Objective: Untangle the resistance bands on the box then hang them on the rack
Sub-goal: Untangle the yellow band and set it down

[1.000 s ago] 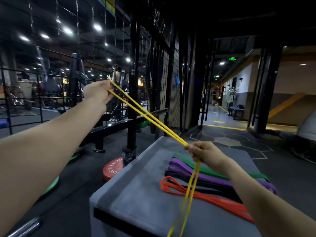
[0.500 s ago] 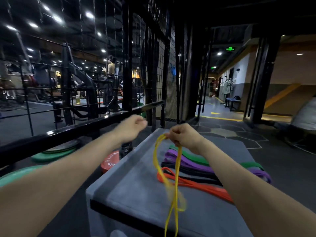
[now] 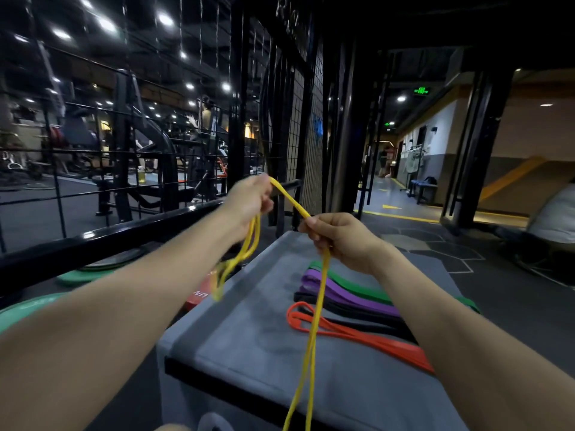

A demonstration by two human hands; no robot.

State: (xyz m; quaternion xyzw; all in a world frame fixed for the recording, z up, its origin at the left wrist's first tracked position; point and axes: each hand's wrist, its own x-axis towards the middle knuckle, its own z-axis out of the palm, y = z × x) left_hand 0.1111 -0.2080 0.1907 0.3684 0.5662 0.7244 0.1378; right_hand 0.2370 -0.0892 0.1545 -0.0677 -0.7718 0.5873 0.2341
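Observation:
I hold a yellow resistance band (image 3: pixel 311 337) above the grey box (image 3: pixel 249 343). My left hand (image 3: pixel 249 202) grips one part of it, and a yellow loop dangles below that hand beside the box's left edge. My right hand (image 3: pixel 339 237) grips another part, from which two strands hang down past the box's front edge. A short stretch of band runs between both hands. On the box lie an orange band (image 3: pixel 367 337), a black band (image 3: pixel 351 309), a purple band (image 3: pixel 345 289) and a green band (image 3: pixel 354 281), side by side. The black wire-grid rack (image 3: pixel 298 126) stands behind the box.
A black rail (image 3: pixel 102 241) runs along the left. Green weight plates (image 3: pixel 28 309) and a red plate (image 3: pixel 199 298) lie on the floor left of the box. Gym machines stand beyond the grid. A corridor opens at the right.
My left hand has taken hold of the yellow band again and lifted part of it up and left. A short span now stretches between my hands, and a loop swings below the left one.

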